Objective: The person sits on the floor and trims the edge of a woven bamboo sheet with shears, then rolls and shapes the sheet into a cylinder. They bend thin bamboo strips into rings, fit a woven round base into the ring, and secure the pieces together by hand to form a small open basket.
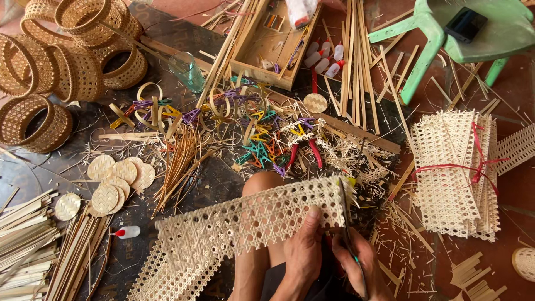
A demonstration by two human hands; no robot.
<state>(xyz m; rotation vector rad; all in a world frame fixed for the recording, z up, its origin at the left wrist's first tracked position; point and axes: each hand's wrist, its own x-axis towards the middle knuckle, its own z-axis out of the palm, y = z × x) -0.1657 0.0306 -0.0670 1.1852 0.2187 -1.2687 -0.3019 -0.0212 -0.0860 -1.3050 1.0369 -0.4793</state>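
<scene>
The left hand (304, 248) pinches the long strip of pale open-weave cane webbing (245, 223) near its right end, thumb on top, the strip lying across the person's bare knee (262, 183) and trailing down to the left. The right hand (362, 267) is closed round a pair of dark scissors (346, 223), whose blades stand upright against the strip's frayed right edge. On the floor around lie small round woven discs (120, 178), woven cane rings (67, 61), coloured clips (259, 150) and a stack of webbing pieces tied with red string (454, 173).
</scene>
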